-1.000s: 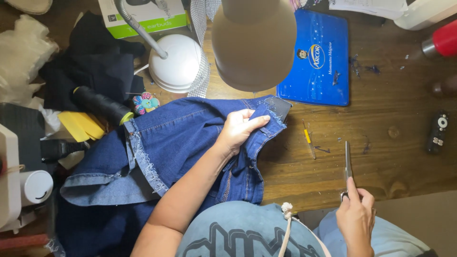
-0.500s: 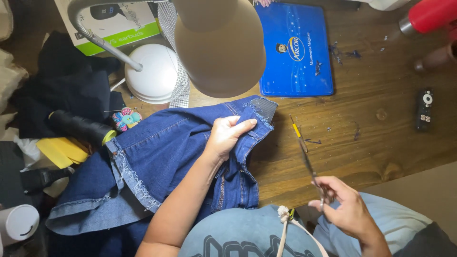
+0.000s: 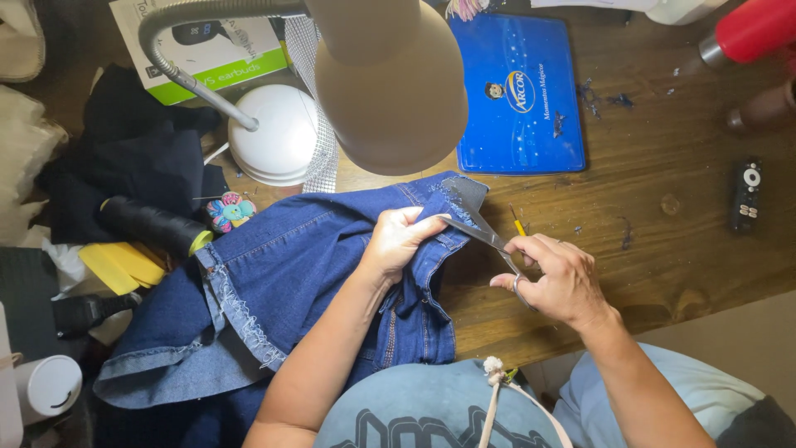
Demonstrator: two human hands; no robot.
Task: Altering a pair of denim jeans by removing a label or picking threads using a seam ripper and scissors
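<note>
The left hand [image 3: 400,241] grips a bunched fold of the blue denim garment [image 3: 290,282], fingers curled tight over the cloth near its upper right corner. The right hand [image 3: 555,278] holds a pair of scissors [image 3: 477,220], fingers through the handle loops at about 4 o'clock from the blades. The blades stand apart, pointing toward 10 o'clock, with their tips at the frayed denim corner just beside the left fingertips. The garment lies spread over the left and middle of the wooden table [image 3: 663,241], a frayed hem running down toward 7 o'clock.

At 12 o'clock from the hands, the cream shade of a gooseneck lamp [image 3: 390,83] hangs over the work, and its round white base [image 3: 278,141] sits at 10 o'clock. A flat blue tin [image 3: 518,91] lies at 1 o'clock. A small yellow-handled tool [image 3: 519,226] rests on the wood just above the right hand. Well off at 3 o'clock lies a small black remote [image 3: 748,195]. At 9 o'clock sit a spool of black thread [image 3: 149,224], a colourful flower-shaped trinket [image 3: 228,211] and a heap of dark cloth [image 3: 124,158].
</note>
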